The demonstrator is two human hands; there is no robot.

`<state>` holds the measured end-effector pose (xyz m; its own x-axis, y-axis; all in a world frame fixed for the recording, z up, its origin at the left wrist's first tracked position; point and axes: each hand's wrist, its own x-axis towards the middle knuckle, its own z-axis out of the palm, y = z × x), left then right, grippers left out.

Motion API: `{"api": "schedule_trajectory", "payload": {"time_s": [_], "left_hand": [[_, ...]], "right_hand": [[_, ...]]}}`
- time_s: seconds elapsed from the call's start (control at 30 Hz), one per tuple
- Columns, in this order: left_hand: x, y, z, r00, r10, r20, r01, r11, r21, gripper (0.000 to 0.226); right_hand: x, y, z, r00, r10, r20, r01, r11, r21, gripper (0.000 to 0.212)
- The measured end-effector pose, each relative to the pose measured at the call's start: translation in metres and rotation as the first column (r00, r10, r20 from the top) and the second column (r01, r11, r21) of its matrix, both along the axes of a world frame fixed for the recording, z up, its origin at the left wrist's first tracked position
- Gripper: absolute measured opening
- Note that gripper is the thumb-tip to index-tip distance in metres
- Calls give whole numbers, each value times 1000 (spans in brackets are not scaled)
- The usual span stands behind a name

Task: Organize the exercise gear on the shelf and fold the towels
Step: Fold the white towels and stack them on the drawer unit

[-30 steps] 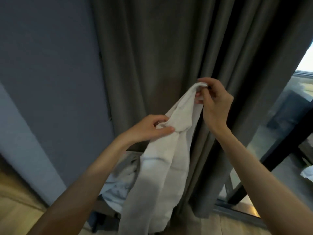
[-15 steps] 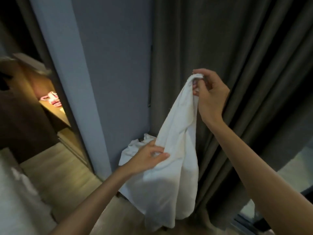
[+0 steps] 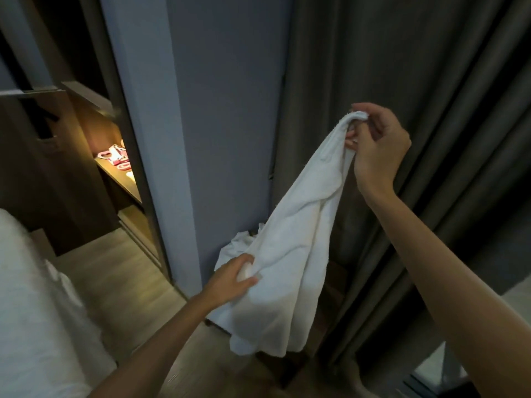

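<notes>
A white towel [image 3: 290, 254] hangs in the air in front of a grey wall and curtain. My right hand [image 3: 376, 147] pinches its top corner high up at the right. My left hand [image 3: 232, 278] grips the towel's left edge lower down, fingers curled into the cloth. Behind the towel, more white cloth [image 3: 238, 245] lies heaped low against the wall, partly hidden. At the left, a lit wooden shelf [image 3: 120, 179] holds small pink and white gear [image 3: 115, 156].
A dark grey curtain [image 3: 431, 110] fills the right side. A grey wall panel [image 3: 224, 110] stands in the middle. White bedding [image 3: 31, 297] lies at the lower left, with wooden floor [image 3: 115, 271] between it and the shelf.
The view has swung left, bringing the shelf and bedding into sight. My left hand has slid down the towel's edge, away from my right hand, spreading the towel longer.
</notes>
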<state>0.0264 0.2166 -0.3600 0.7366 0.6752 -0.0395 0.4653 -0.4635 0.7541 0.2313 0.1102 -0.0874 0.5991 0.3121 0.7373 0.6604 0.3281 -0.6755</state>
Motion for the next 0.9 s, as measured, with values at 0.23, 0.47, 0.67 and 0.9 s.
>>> {"api": "schedule_trajectory", "payload": {"time_s": [0.23,0.47,0.67,0.9], "left_hand": [[4,-4,-21,983,79,-164,-56,988,141,71],[-41,62,-18,902,219,-372,-145,965,218,43],[-90,65,-45,889,112,-445,-42,986,163,30],[-127,66,-72,861,289,-419,-275,957,93,32]], "right_hand": [[12,-5,4,1000,-27,8,27,999,19,19],[39,-23,-19,990,-106,-92,105,994,-15,22],[41,-27,-25,981,-92,-172,96,995,19,21],[44,-25,-33,978,-99,-186,98,995,-12,18]]}}
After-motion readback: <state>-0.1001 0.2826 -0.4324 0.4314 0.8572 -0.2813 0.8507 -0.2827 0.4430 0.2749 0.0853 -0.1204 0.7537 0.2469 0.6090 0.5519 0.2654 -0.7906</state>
